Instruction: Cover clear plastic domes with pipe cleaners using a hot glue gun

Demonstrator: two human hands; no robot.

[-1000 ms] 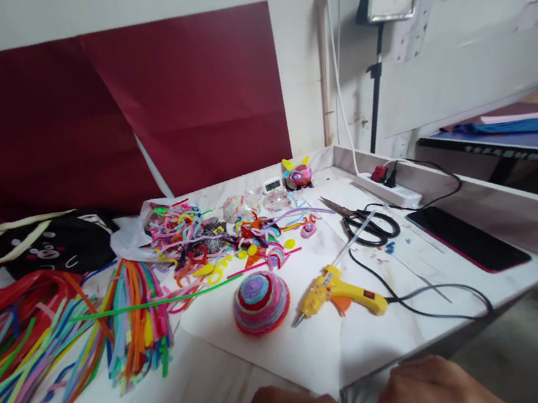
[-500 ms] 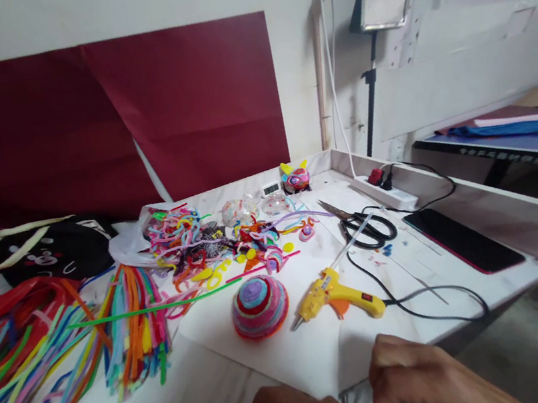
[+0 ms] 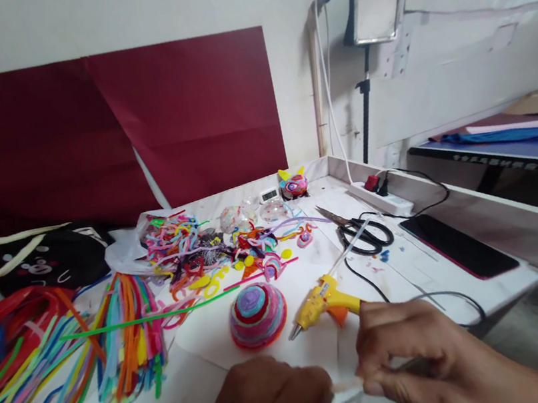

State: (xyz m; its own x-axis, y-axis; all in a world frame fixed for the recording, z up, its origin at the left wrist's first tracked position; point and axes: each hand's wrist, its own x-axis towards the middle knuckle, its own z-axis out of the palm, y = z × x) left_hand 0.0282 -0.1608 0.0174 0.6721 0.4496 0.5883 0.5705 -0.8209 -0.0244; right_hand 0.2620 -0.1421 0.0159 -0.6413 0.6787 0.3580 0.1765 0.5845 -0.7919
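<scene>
Low in the head view, my left hand (image 3: 272,396) is closed, its fingertips pinching one end of a short, blurred pale strand (image 3: 347,385). My right hand (image 3: 412,348) pinches the other end between thumb and finger, so the strand spans the gap between both hands. Its kind is too blurred to tell. Just beyond my hands lies a striped dome of coiled pipe cleaners (image 3: 258,315). A yellow hot glue gun (image 3: 321,300) rests to the right of it, its handle partly hidden behind my right hand.
Bundles of pipe cleaners (image 3: 127,337) cover the left side, with a pile of coloured pieces (image 3: 173,239) behind. Black-handled scissors (image 3: 365,234), a phone (image 3: 457,244) and a power strip (image 3: 385,201) lie on the right. A small decorated figure (image 3: 293,184) stands at the back.
Both hands have risen further into view, and the pale strand between them now shows. My right hand now covers the end of the glue gun's handle. The camera view has shifted slightly.
</scene>
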